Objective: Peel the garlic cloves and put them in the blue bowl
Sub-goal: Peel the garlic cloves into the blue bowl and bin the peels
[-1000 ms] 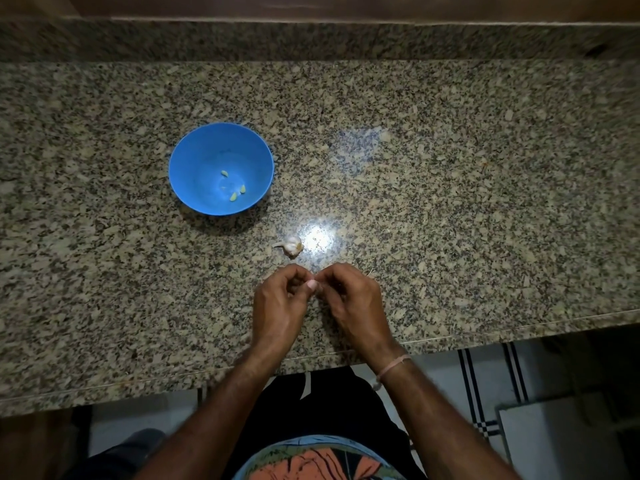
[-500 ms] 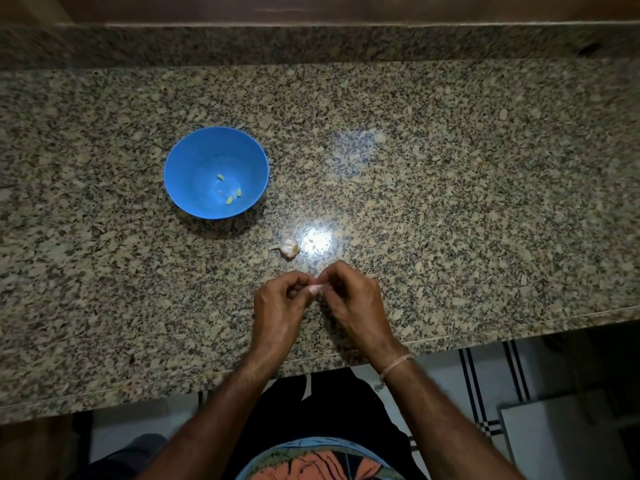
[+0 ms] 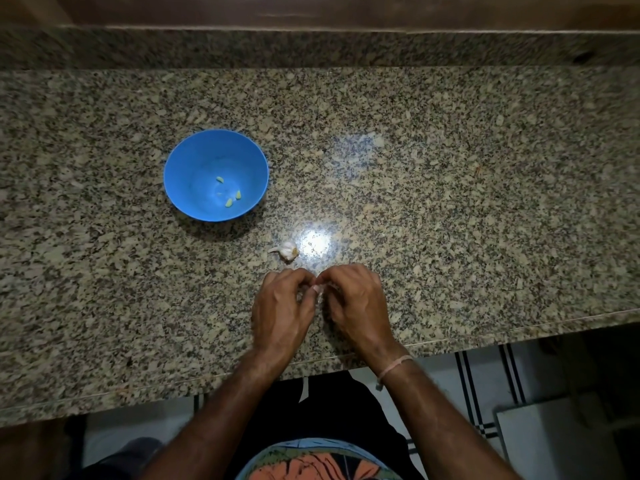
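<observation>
**Step in hand:** skin is being picked from one clove [image 3: 318, 291], as judged from the pose of the fingers.

**Left hand** [image 3: 282, 308]: fingers curled, grip pinched on the clove from its nine o'clock side.

**Right hand** [image 3: 358, 306]: fingers curled, grip pinched on the same clove from three o'clock. Little of the clove is shown between the fingertips, so the skin left on it cannot be told.

**Blue bowl** [image 3: 175, 188]: set on the table [image 3: 450, 209] at ten o'clock from the hands, well apart. Three peeled cloves [image 3: 229, 202] lie inside.

**Garlic piece** [image 3: 286, 251]: unpeeled, lying on the table just past the hands at eleven o'clock.

**Handling:** the clove is best steadied by one grip while the skin is lifted from the tip by a nail of the other. Pressure should be kept light, so that the clove is neither squashed nor flicked away. Loose skin should be dropped on the table, not carried to the bowl.
</observation>
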Available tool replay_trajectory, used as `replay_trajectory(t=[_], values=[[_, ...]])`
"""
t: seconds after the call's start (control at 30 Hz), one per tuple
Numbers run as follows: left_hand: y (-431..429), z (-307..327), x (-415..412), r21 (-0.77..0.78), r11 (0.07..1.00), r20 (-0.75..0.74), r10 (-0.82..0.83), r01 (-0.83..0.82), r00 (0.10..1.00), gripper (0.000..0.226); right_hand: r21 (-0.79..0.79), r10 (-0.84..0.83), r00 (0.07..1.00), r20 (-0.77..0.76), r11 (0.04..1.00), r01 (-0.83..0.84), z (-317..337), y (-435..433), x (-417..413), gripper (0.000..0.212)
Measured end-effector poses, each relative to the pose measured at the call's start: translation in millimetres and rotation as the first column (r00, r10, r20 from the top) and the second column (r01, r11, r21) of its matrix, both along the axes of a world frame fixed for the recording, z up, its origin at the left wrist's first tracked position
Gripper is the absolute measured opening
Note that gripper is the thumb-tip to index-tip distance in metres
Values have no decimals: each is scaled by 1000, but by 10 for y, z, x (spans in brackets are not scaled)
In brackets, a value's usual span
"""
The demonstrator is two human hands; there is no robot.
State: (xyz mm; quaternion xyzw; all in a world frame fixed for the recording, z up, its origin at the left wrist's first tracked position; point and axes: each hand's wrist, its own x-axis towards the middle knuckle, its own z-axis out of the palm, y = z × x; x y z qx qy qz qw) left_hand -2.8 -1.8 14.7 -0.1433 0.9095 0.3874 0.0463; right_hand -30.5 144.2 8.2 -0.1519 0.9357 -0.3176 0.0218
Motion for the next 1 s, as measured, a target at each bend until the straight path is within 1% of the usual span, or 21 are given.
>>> replay_trajectory(t=[0.03,0.1,0.13,0.2,0.27,0.37,0.47,0.53,0.6,0.7,0.8,0.9,0.93,1.0], values=[[2,2,-1,4,1000,7,17,-17,1000,6,-32,13,999,38,999,-12,7,-3,-8,8],[4,-2,-7,16,998,24,55,-55,998,7,-157,29,986,161,988,-4,31,-6,-21,6],[6,-10,-6,23,997,34,69,-69,997,6,-232,17,973,230,972,37,50,-11,-24,6],[16,-28,-4,35,996,51,83,-85,995,1,-346,-48,935,351,921,178,84,-28,-22,6],[31,-28,-8,31,996,65,81,-83,995,5,-398,-119,890,441,863,312,89,-41,-4,8],[42,-22,-2,5,998,35,57,-57,998,13,-404,-181,868,463,828,389,109,-61,26,10],[28,-12,17,18,999,-14,52,-51,999,12,-407,-206,859,469,813,417,144,-58,30,8],[21,6,20,91,994,-10,63,-62,998,7,-417,-201,848,490,800,431,165,-43,31,6],[10,28,12,197,978,-8,69,-66,998,11,-436,-190,844,502,787,437,181,-29,30,6],[-16,65,11,284,956,17,78,-80,997,10,-450,-169,868,468,800,398,219,-20,54,5],[-44,86,33,307,947,33,87,-93,996,6,-422,-121,920,372,861,284,237,6,63,4],[-46,88,54,260,963,30,61,-67,998,5,-270,-16,986,166,961,61,206,45,27,8],[-44,86,58,238,969,37,62,-69,997,6,-208,27,994,105,978,-5,171,62,13,9],[-41,65,57,189,976,63,93,-104,994,7,-101,77,996,33,992,-74,103,87,6,10]])
